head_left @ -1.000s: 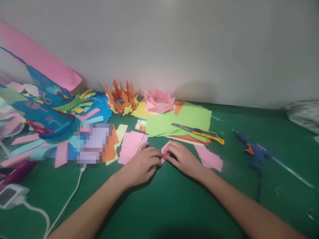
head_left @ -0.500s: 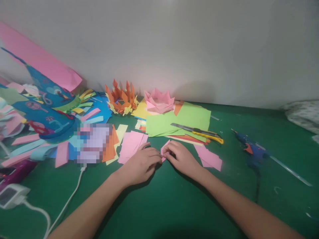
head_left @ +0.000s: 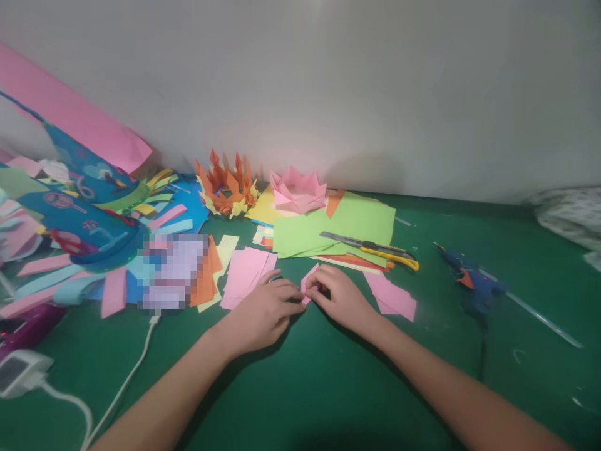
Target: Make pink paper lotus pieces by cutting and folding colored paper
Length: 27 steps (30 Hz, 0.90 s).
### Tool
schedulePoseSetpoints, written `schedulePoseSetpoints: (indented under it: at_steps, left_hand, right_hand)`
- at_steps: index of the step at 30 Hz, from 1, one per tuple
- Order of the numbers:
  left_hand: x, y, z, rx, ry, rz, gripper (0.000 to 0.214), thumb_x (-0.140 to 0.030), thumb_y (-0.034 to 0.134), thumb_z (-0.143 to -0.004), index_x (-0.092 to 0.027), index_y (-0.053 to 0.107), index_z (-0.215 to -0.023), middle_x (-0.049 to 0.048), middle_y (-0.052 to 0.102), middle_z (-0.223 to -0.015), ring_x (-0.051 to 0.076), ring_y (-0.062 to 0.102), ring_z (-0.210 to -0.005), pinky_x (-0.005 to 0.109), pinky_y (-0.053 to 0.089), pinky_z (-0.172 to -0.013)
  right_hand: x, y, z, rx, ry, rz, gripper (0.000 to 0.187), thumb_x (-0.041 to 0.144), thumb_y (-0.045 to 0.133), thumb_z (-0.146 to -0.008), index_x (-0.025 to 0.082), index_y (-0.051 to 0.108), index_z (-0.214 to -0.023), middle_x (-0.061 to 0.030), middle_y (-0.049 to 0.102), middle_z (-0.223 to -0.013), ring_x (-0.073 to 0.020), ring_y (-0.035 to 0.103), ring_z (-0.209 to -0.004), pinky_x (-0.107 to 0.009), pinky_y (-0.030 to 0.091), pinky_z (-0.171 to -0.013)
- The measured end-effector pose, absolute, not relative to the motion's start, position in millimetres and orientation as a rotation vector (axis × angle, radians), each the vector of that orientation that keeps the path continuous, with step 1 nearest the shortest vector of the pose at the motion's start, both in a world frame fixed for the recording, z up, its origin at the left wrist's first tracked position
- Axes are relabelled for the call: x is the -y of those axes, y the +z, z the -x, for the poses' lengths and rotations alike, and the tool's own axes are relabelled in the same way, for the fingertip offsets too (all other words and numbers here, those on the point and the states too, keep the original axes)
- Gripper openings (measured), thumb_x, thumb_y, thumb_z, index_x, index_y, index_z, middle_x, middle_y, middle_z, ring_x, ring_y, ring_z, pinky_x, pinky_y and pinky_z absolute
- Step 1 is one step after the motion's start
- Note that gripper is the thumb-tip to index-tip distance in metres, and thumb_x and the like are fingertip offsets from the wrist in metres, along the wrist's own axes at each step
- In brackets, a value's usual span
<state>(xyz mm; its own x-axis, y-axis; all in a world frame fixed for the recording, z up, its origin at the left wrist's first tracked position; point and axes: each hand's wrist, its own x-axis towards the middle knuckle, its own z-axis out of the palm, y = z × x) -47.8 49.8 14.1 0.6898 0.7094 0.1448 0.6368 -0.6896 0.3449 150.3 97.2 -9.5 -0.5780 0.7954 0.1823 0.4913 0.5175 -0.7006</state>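
Between my hands, a small folded piece of pink paper stands over the green tabletop, partly hidden by fingers. My right hand pinches its lower part between thumb and fingertips. From the other side my left hand presses its closed thumb and fingers at the paper's lower left edge. A stack of pink paper pieces lies just behind my left hand. More pink pieces lie beyond my right hand, to its right.
A yellow box cutter rests on green paper sheets. Behind are a pink paper crown and an orange one. At right lies a blue glue gun. Blue cone hats and a white cable occupy the left.
The whole view has shifted very slightly. Both hands stay at the pink paper, with only tiny finger movement.
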Motion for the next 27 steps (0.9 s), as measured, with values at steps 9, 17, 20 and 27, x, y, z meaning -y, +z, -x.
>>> schedulePoseSetpoints:
  at_steps: [9, 17, 20, 27]
  left_hand:
    - [-38.9, 20.1, 42.9, -1.141, 0.331, -2.622, 0.037, -0.005, 0.043, -0.082, -0.021, 0.064, -0.108, 0.0073, 0.063, -0.113, 0.022, 0.056, -0.104, 0.046, 0.034, -0.100]
    - [-45.0, 17.5, 52.2, -1.126, 0.351, -2.484, 0.046, -0.001, 0.037, -0.082, -0.024, 0.056, -0.117, 0.0035, 0.062, -0.117, 0.017, 0.055, -0.107, 0.043, 0.026, -0.106]
    - [-44.4, 15.5, 52.4, -1.114, 0.347, -2.533, 0.048, -0.001, 0.038, -0.082, -0.025, 0.057, -0.118, 0.0034, 0.060, -0.121, 0.018, 0.053, -0.109, 0.043, 0.026, -0.106]
    - [-41.0, 16.8, 50.6, -1.118, 0.322, -2.588, 0.046, -0.002, 0.040, -0.082, -0.025, 0.060, -0.117, 0.0044, 0.059, -0.123, 0.020, 0.053, -0.108, 0.044, 0.030, -0.101]
  right_hand:
    - [-96.8, -9.2, -150.5, 2.262, 0.828, 1.048, 0.009, 0.014, 0.058, -0.082, 0.018, 0.059, -0.075, -0.0013, 0.056, -0.078, -0.0145, 0.051, -0.072, -0.027, 0.039, -0.066]
    - [-98.1, -9.5, -151.9, 2.270, 0.852, 1.058, 0.008, 0.020, 0.061, -0.083, 0.018, 0.058, -0.075, -0.0008, 0.056, -0.079, -0.0146, 0.053, -0.073, -0.027, 0.039, -0.067]
    - [-98.2, -8.9, -151.7, 2.263, 0.872, 1.063, 0.010, 0.023, 0.061, -0.084, 0.018, 0.058, -0.075, -0.0011, 0.057, -0.080, -0.0141, 0.053, -0.072, -0.027, 0.040, -0.067]
    - [-97.7, -8.2, -150.8, 2.233, 0.878, 1.051, 0.012, 0.025, 0.062, -0.083, 0.019, 0.058, -0.074, -0.0013, 0.057, -0.079, -0.0139, 0.053, -0.070, -0.026, 0.040, -0.063]
